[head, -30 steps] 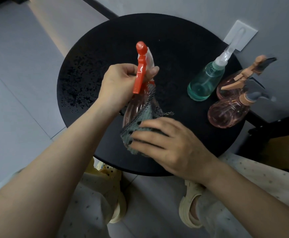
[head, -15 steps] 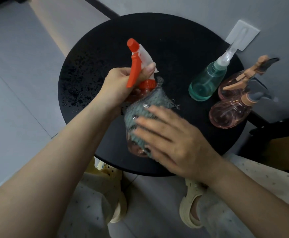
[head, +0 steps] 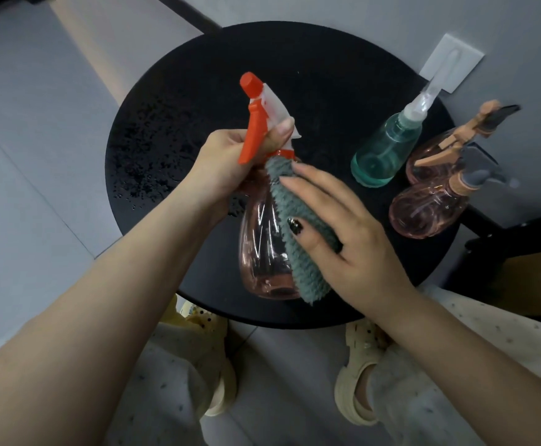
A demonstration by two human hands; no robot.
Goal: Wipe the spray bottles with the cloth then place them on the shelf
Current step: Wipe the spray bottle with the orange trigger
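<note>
My left hand [head: 227, 162] grips the neck of a pink spray bottle [head: 261, 246] with an orange trigger and nozzle, holding it tilted above the round black table [head: 294, 75]. A grey-green cloth [head: 298, 226] lies along the bottle's right side. My right hand [head: 349, 233] presses the cloth against the bottle with straight fingers, thumb on the front of the cloth. Three more spray bottles stand at the table's right: a green one [head: 381, 152] and two pink ones [head: 423, 210], [head: 436, 152].
Water droplets [head: 146, 162] speckle the table's left part. A white wall plate [head: 452, 62] sits behind the green bottle. Dark furniture [head: 520, 233] stands to the right. My feet in pale sandals [head: 356, 381] are on the grey floor below the table.
The bottle has been turned so its bare pink side faces me. The cloth and my right hand have slid from the front to the bottle's right side and up toward its neck.
</note>
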